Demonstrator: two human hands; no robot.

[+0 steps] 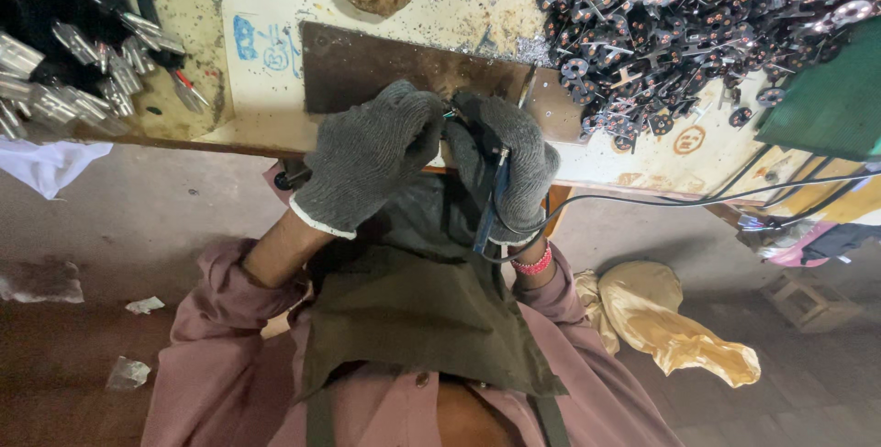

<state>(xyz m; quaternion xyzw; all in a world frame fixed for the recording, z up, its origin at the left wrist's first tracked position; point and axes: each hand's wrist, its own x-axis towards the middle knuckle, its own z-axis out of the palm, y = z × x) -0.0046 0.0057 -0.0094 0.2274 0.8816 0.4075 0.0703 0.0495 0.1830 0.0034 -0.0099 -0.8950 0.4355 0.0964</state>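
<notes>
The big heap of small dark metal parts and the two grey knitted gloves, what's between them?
In the head view, only bare rusty brown metal plate separates the heap from the gloved hands.

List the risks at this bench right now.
1. Both gloved hands, left and right, meet tightly over the dark metal plate; the clamp tool in the right hand could slip onto the left hand's fingers.
2. Its black cable hangs off the bench edge and might snag.
3. The heap of small metal parts sits close to the edge; a bump may spill some.
</notes>
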